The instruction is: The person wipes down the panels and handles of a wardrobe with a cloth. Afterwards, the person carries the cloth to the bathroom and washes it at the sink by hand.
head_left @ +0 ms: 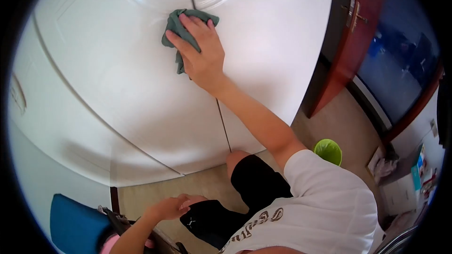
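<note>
A dark green cloth (177, 22) lies bunched against a glossy white cabinet door (141, 75), close to the dark seam between two panels. My right hand (205, 59) presses on it, fingers spread over the fabric and gripping it; a loose corner hangs below the palm. Lower down, my left hand (172, 208) rests on my knee, beside the black shorts (205, 218). It holds nothing that I can see, and its fingers lie loosely over the knee, partly hidden.
A blue chair back (75, 223) and a bag with pink in it stand at the lower left. On the right are a light green bin (328, 151), an open red-brown door (346, 42) with a metal handle, and boxes and clutter (400, 193) along the wall.
</note>
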Motion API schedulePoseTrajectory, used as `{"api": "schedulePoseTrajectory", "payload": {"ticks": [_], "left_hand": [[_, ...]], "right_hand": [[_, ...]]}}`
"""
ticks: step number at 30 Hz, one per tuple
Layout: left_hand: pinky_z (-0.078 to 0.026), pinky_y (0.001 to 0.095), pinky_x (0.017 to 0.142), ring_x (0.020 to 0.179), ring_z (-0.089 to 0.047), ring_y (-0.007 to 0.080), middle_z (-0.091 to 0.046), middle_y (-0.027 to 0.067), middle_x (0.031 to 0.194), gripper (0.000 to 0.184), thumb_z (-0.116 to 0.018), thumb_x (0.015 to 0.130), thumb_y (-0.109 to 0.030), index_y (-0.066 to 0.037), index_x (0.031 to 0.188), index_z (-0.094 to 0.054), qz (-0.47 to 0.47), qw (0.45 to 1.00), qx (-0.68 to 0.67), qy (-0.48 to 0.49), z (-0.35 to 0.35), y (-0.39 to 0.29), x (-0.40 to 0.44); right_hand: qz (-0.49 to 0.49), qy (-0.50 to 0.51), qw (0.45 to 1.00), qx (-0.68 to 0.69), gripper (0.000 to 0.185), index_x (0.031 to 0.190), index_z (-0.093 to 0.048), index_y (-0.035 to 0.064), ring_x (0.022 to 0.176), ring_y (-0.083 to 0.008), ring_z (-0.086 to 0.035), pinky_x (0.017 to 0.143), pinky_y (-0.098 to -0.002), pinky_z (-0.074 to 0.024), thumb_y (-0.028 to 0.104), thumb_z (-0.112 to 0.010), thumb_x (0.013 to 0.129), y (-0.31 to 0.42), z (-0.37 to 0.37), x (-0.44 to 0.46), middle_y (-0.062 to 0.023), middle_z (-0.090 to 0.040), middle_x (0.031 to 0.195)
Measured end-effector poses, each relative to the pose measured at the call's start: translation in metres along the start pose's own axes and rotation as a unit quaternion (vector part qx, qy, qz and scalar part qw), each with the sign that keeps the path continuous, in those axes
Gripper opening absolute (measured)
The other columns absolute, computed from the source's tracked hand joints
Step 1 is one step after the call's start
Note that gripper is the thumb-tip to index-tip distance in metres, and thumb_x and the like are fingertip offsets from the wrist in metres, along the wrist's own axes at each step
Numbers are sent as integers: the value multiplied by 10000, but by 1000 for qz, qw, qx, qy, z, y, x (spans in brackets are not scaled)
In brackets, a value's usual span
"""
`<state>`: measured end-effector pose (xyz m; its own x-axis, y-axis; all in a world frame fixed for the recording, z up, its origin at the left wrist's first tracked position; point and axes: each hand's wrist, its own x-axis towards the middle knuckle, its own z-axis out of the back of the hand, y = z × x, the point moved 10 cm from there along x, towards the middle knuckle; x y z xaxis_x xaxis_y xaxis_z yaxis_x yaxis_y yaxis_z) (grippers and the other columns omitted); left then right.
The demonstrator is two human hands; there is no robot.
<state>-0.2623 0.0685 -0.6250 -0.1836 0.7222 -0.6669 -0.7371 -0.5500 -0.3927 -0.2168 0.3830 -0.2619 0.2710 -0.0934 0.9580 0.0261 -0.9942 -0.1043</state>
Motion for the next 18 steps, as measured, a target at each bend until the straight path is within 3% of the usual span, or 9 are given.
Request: {"api": "schedulePoseTrajectory", "payload": {"ticks": [4, 8, 14, 16, 18], "left_hand": [[-541, 500, 891, 1009, -704, 433, -742, 211, 1041, 512, -589, 1039, -391, -87, 1448, -531, -2, 996, 53, 71, -7, -27, -3], [-548, 468, 840, 923, -724, 376, -739, 191, 967, 512, -595, 1045, -416, -85, 1433, -551, -13, 996, -17, 88, -17, -5, 5], [-556, 443, 793, 877, -722, 348, -744, 162, 958, 483, -620, 1042, -364, -92, 1436, -555, -70, 997, -20, 26, -11, -12, 9], [-556, 439, 784, 858, -716, 352, -739, 171, 954, 476, -641, 1031, -349, -97, 1428, -564, -12, 997, -22, 70, -10, -28, 3], [-553, 448, 783, 864, -714, 368, -737, 177, 953, 465, -643, 1029, -343, -95, 1415, -570, -29, 998, -22, 48, -9, -19, 8]], "right_hand": [[3, -6, 1000, -2, 490, 1202, -786, 184, 1211, -362, -644, 1045, -561, -520, -32, -736, 765, -46, 38, 9, -137, -640, 1398], [-38, -44, 997, -44, 426, 1175, -780, 177, 1207, -349, -653, 1035, -549, -527, 7, -739, 786, -99, 77, 0, -144, -645, 1388], [-120, -68, 988, -74, 470, 1231, -768, 167, 1248, -395, -620, 1127, -545, -463, -22, -754, 801, -166, 143, -32, -172, -601, 1444], [-147, -63, 984, -82, 447, 1256, -755, 141, 1270, -390, -610, 1130, -503, -461, -30, -742, 844, -185, 161, -45, -182, -583, 1460], [-175, -97, 974, -103, 369, 1285, -733, 83, 1265, -366, -598, 1065, -413, -492, 20, -703, 922, -195, 182, -61, -214, -564, 1442]]}}
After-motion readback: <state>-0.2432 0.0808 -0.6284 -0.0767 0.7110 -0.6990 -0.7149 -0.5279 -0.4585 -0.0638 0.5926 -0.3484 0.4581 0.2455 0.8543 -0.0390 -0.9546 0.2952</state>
